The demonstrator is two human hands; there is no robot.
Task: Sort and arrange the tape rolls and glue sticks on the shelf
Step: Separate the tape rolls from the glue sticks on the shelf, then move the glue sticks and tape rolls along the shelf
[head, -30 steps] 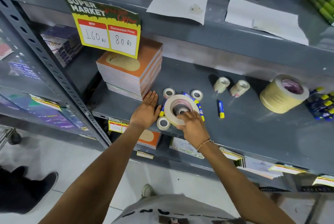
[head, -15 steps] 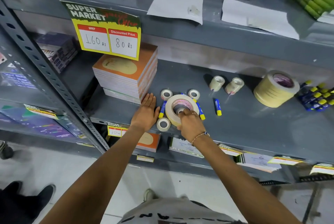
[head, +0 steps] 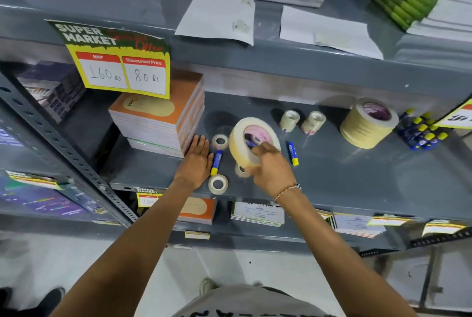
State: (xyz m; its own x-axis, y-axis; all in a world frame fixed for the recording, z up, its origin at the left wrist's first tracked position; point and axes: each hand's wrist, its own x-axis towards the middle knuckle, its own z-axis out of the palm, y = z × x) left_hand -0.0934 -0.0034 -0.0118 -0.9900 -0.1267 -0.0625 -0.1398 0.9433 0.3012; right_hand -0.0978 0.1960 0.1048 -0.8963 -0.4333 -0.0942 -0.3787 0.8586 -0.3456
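Observation:
My right hand (head: 272,169) grips a large cream masking tape roll (head: 241,144) and holds it tilted above the grey shelf (head: 344,178). My left hand (head: 195,162) lies flat and open on the shelf beside a blue and yellow glue stick (head: 216,162). Small clear tape rolls lie around it: one behind (head: 220,141), one at the front (head: 218,183), one partly hidden under my right hand (head: 240,171). A second glue stick (head: 292,153) lies to the right. Two small upright rolls (head: 289,120) (head: 313,121) stand further back.
A stack of orange notebooks (head: 158,118) sits left of my left hand. A wide stack of masking tape (head: 367,122) and a heap of glue sticks (head: 421,132) are at the right. A yellow price sign (head: 120,61) hangs from the upper shelf edge.
My right hand has lifted the large tape roll off the shelf and tilted it up. The left hand has stayed flat on the shelf.

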